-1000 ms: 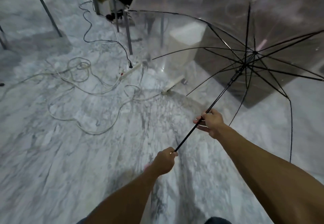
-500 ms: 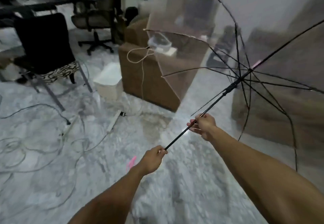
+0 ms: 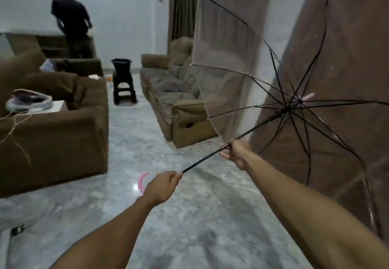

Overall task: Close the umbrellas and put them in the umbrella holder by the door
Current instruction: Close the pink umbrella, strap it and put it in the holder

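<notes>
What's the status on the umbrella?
Left hand gripping pink handle, right hand on shaft. Umbrella fully open. Holder not identifiable.

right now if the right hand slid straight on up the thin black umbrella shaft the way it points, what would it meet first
Probably the black runner hub, where the spread ribs join the thin black umbrella shaft. The right hand grips the shaft lower down, and the stretch between looks bare. The clear plastic canopy lies beyond.
</notes>
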